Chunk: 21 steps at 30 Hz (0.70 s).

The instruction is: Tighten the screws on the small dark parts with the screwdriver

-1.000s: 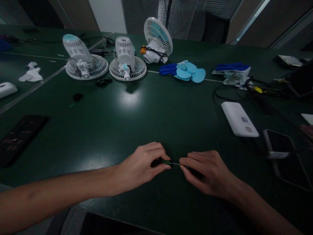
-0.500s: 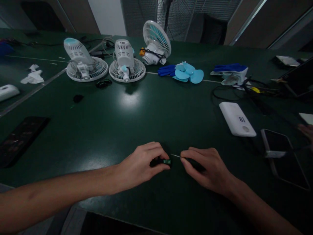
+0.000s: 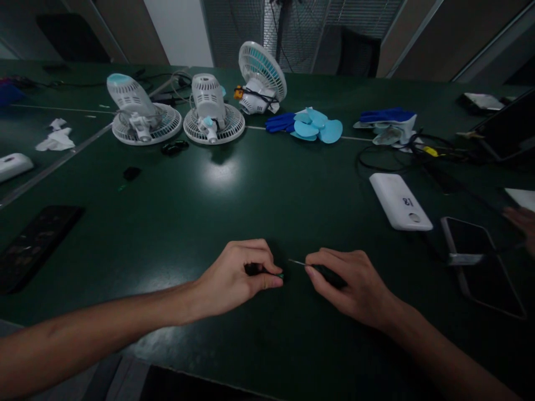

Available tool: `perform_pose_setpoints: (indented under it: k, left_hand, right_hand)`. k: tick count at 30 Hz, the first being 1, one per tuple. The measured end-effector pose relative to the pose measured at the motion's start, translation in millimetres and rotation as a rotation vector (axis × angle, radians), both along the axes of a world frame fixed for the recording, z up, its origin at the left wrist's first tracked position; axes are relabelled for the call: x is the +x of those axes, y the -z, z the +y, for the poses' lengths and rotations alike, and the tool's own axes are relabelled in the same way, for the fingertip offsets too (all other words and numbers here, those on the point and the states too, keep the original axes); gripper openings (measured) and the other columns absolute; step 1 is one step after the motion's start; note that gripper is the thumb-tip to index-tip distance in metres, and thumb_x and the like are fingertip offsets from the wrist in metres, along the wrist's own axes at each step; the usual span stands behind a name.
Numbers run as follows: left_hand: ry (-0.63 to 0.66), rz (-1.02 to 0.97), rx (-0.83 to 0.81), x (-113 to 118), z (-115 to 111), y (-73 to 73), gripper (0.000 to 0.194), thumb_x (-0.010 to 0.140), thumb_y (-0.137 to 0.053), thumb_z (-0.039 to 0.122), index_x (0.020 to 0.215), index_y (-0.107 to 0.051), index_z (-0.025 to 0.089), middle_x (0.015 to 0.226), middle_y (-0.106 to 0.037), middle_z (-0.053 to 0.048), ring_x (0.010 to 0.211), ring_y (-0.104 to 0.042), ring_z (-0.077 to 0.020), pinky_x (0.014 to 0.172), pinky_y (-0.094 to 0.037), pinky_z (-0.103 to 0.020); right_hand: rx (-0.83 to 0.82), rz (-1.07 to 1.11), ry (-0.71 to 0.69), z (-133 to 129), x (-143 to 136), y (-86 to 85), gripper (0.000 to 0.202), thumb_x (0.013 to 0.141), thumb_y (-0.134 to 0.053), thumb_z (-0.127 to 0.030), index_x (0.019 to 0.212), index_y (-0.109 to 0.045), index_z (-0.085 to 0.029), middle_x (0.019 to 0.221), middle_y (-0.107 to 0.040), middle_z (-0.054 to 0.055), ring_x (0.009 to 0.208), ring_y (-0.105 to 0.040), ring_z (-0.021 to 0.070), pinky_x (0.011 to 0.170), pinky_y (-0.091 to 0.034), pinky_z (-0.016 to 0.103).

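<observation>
My left hand (image 3: 242,273) pinches a small dark part with a green piece (image 3: 281,275) at its right end, mostly covered by the fingers. Across a narrow gap, my right hand (image 3: 351,281) is closed on a thin screwdriver-like tool (image 3: 330,274) with a dark handle. Its metal shaft points left toward the green piece without touching it. Both hands are low over the dark green table (image 3: 217,211), near its front edge.
White fans (image 3: 146,125) and light blue blades (image 3: 317,127) lie along the back. On the right are a white power bank (image 3: 401,201), a phone (image 3: 485,267) and another person's hand (image 3: 522,223). A black tray (image 3: 37,239) lies at left.
My left hand has turned and closed further over the small part, so less of the green piece shows. The view has shifted slightly. My right hand keeps its grip on the tool.
</observation>
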<state>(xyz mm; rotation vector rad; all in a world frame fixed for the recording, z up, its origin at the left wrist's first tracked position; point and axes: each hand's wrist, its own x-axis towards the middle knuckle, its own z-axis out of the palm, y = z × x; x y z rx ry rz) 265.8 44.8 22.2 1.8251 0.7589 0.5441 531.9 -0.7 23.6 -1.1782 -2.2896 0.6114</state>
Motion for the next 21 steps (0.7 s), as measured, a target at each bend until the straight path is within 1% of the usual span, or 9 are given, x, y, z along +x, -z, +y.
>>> perform_pose_setpoints:
  k: [2, 4, 9, 14, 19, 21]
  left_hand:
    - [0.000, 0.016, -0.004, -2, 5, -2.4, 0.008, 0.091, -0.075, 0.023, 0.086, -0.076, 0.016, 0.089, -0.065, -0.003, 0.077, -0.061, -0.0115, 0.067, -0.045, -0.023]
    - [0.002, 0.043, 0.043, -4, 10, -5.4, 0.009, 0.093, -0.071, 0.021, 0.087, -0.075, 0.016, 0.090, -0.067, -0.003, 0.078, -0.062, -0.0117, 0.069, -0.046, -0.024]
    - [0.035, 0.153, 0.288, -9, 25, -8.7, 0.012, 0.098, -0.065, 0.025, 0.099, -0.075, 0.017, 0.093, -0.070, -0.004, 0.087, -0.063, -0.0158, 0.081, -0.050, -0.028]
    - [0.013, 0.169, 0.427, -17, 40, -3.8, 0.017, 0.101, -0.060, 0.028, 0.105, -0.073, 0.018, 0.101, -0.071, -0.005, 0.093, -0.066, -0.0167, 0.085, -0.053, -0.029]
    - [-0.048, 0.214, 0.690, -32, 65, 3.4, 0.022, 0.104, -0.054, 0.025, 0.115, -0.072, 0.017, 0.113, -0.071, -0.008, 0.102, -0.064, -0.0194, 0.093, -0.053, -0.035]
    - [-0.043, 0.252, 0.731, -37, 72, 5.5, 0.025, 0.104, -0.053, 0.024, 0.117, -0.073, 0.018, 0.119, -0.070, -0.008, 0.107, -0.063, -0.0207, 0.094, -0.053, -0.037]
  right_hand:
    - [-0.011, -0.002, 0.001, 0, 0, -1.0, 0.011, 0.102, -0.053, -0.023, 0.103, -0.064, -0.019, 0.077, -0.062, -0.003, 0.061, -0.055, 0.0096, 0.057, -0.036, 0.025]
    - [-0.032, 0.001, -0.002, 0, 0, -1.5, 0.012, 0.102, -0.053, -0.024, 0.103, -0.064, -0.020, 0.077, -0.062, -0.003, 0.061, -0.056, 0.0095, 0.057, -0.037, 0.024]
    - [-0.050, -0.019, 0.002, -1, 1, 1.4, 0.012, 0.102, -0.053, -0.025, 0.105, -0.064, -0.021, 0.080, -0.063, -0.003, 0.064, -0.058, 0.0101, 0.059, -0.037, 0.025]
    - [-0.030, -0.030, 0.009, -1, 1, 3.6, 0.011, 0.103, -0.053, -0.025, 0.105, -0.063, -0.021, 0.079, -0.063, -0.002, 0.063, -0.057, 0.0103, 0.058, -0.037, 0.026]
    - [-0.035, -0.014, 0.011, -1, 2, 3.7, 0.011, 0.103, -0.054, -0.025, 0.107, -0.063, -0.021, 0.080, -0.063, -0.003, 0.064, -0.058, 0.0104, 0.059, -0.039, 0.026]
    - [-0.020, 0.000, 0.027, 0, 2, 4.0, 0.012, 0.103, -0.054, -0.025, 0.109, -0.063, -0.021, 0.082, -0.064, -0.002, 0.066, -0.060, 0.0106, 0.059, -0.041, 0.025]
